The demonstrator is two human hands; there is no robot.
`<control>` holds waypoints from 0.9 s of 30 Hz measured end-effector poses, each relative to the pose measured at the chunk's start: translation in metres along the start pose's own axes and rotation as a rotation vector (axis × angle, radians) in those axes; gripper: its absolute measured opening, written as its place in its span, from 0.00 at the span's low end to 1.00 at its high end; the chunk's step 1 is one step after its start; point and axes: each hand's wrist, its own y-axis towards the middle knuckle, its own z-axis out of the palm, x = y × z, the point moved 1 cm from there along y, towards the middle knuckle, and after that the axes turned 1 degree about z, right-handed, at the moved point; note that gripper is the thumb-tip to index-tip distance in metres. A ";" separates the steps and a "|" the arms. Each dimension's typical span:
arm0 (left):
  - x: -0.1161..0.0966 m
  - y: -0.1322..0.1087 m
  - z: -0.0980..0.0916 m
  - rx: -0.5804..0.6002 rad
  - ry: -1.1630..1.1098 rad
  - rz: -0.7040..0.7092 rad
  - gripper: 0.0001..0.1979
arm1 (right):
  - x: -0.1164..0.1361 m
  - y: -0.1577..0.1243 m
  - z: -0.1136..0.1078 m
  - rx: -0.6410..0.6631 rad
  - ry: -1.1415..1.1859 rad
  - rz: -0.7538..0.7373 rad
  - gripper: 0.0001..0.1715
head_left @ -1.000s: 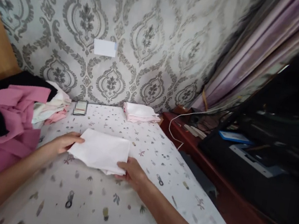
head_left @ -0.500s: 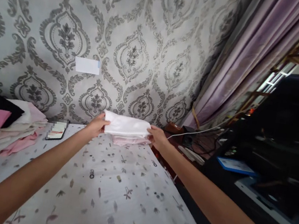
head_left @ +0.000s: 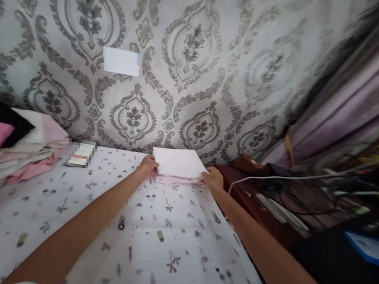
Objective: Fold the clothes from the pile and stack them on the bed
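A folded white cloth (head_left: 181, 163) lies flat on top of a folded pink cloth (head_left: 178, 181), at the far end of the bed by the wall. My left hand (head_left: 149, 165) grips the white cloth's left edge between thumb and fingers. At its right front corner, my right hand (head_left: 213, 178) is closed on the same cloth. Some of the fingers are hidden under or behind the cloth. The pink cloth shows only as a thin strip beneath the white one.
The bed has a white patterned sheet (head_left: 146, 231). A heap of pink, white and black clothes (head_left: 26, 149) lies at left, beside a phone-like blurred device (head_left: 81, 153). Right of the bed stand a dark red surface (head_left: 255, 205) with a white cable (head_left: 277, 177) and a blue-edged object (head_left: 373, 250).
The white cloth has come down from a tilted, held-up position to lie flat over the pink cloth. Both hands have lowered with it. The camera view has shifted.
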 end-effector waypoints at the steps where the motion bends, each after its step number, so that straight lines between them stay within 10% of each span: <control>1: -0.001 -0.004 0.001 -0.020 0.000 -0.002 0.22 | 0.007 -0.004 0.002 -0.021 -0.055 -0.047 0.25; 7: 0.000 -0.031 -0.019 -0.035 0.049 -0.010 0.17 | 0.036 -0.033 0.075 -0.146 -0.404 -0.715 0.28; 11: -0.004 -0.071 -0.071 0.023 0.169 -0.011 0.14 | 0.023 -0.035 0.118 0.031 -0.379 -0.622 0.28; 17: -0.030 -0.153 -0.181 0.057 0.439 0.064 0.07 | 0.030 -0.047 0.111 0.032 -0.419 -0.599 0.28; 21: -0.030 -0.240 -0.249 0.063 0.880 0.185 0.06 | 0.040 -0.113 0.115 -0.052 -0.450 -0.726 0.31; 27: -0.033 -0.360 -0.327 -0.087 1.738 0.097 0.08 | 0.033 -0.233 0.122 0.296 -0.278 -0.984 0.27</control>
